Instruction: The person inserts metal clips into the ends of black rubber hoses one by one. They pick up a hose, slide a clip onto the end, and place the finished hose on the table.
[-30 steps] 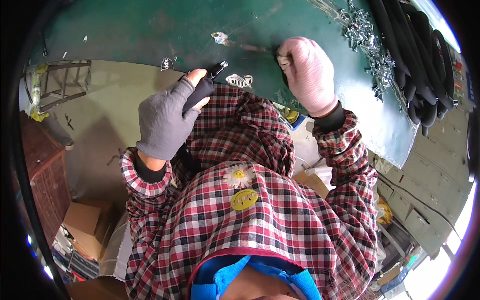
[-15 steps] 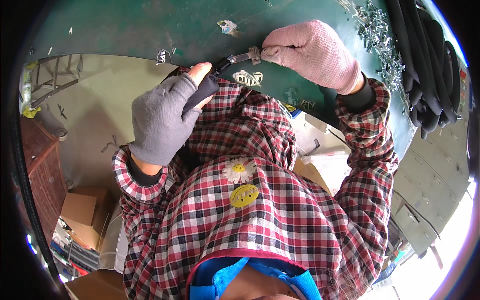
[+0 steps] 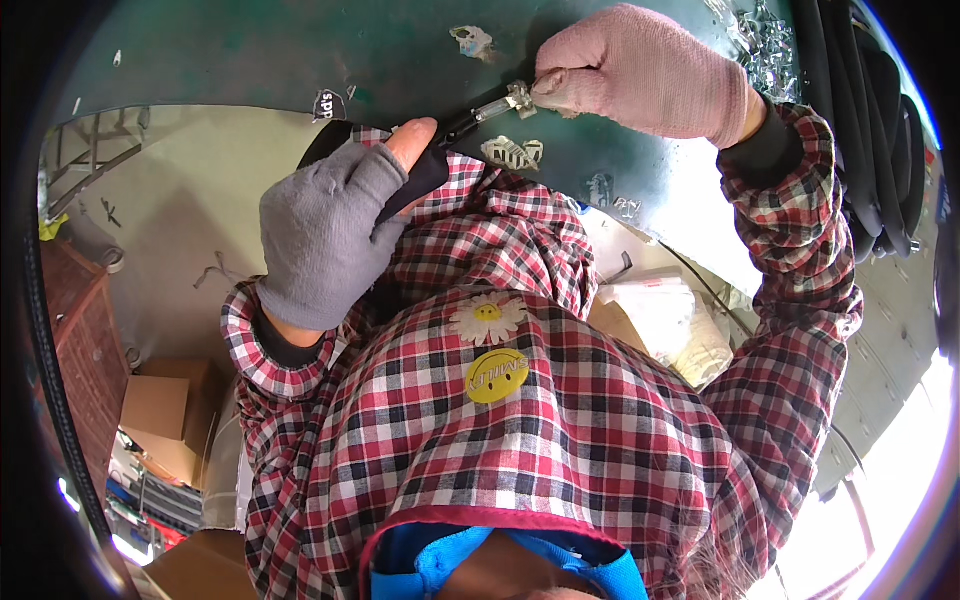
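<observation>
A soft-looking black tube (image 3: 430,178) is resting in the grip of the grey-gloved left hand (image 3: 335,230) by the near edge of the green table (image 3: 250,60), a slim black-and-clear stem (image 3: 488,111) extending from it to a small shiny fitting (image 3: 520,99) that the pink-gloved right hand (image 3: 635,75) is pinching.

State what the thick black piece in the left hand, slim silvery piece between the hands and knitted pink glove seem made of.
Thick black piece: matte, perhaps foam, rubber or fabric; no glints show.
Slim silvery piece: glossy, likely metal, given its bright glints, though clear plastic is possible.
Knitted pink glove: matte textile, shown by its fine ribbing; fibre can't be told.
</observation>
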The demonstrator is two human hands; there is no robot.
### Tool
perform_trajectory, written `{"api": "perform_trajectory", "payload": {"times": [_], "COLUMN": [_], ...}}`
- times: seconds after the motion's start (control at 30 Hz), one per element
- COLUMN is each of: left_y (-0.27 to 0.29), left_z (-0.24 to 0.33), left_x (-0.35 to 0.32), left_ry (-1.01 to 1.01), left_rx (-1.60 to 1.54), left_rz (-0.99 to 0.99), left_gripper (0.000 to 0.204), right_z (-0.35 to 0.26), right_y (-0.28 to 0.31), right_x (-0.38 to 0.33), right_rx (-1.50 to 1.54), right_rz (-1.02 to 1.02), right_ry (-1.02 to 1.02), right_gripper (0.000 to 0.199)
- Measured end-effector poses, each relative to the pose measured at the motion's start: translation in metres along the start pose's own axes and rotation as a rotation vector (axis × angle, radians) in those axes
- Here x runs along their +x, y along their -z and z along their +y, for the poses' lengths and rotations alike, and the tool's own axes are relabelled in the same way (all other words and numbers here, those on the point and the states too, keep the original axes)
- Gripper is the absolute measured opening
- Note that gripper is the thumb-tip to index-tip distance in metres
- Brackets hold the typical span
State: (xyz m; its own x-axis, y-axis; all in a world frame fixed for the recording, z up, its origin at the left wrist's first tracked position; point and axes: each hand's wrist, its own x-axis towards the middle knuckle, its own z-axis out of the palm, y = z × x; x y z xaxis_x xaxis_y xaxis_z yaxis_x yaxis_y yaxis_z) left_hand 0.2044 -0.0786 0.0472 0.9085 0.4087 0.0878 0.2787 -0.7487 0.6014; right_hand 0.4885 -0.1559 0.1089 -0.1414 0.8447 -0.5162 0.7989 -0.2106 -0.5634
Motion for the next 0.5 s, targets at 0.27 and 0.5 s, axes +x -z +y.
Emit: {"api": "perform_trajectory", "payload": {"times": [0.27, 0.5], "left_y": [-0.003, -0.005], "left_z": [-0.001, -0.002], "left_x": [-0.001, -0.004], "left_ry": [-0.023, -0.014], "left_rx": [0.006, 0.028], "left_rz": [-0.019, -0.023], "left_gripper": [0.066, 0.071], "right_z": [0.003, 0.0], "right_y": [-0.007, -0.014], "right_x": [0.002, 0.008], "right_rx": [-0.051, -0.075], "right_rz": [0.013, 0.02], "right_ry": [0.051, 0.121], "right_gripper": [0.027, 0.029]}}
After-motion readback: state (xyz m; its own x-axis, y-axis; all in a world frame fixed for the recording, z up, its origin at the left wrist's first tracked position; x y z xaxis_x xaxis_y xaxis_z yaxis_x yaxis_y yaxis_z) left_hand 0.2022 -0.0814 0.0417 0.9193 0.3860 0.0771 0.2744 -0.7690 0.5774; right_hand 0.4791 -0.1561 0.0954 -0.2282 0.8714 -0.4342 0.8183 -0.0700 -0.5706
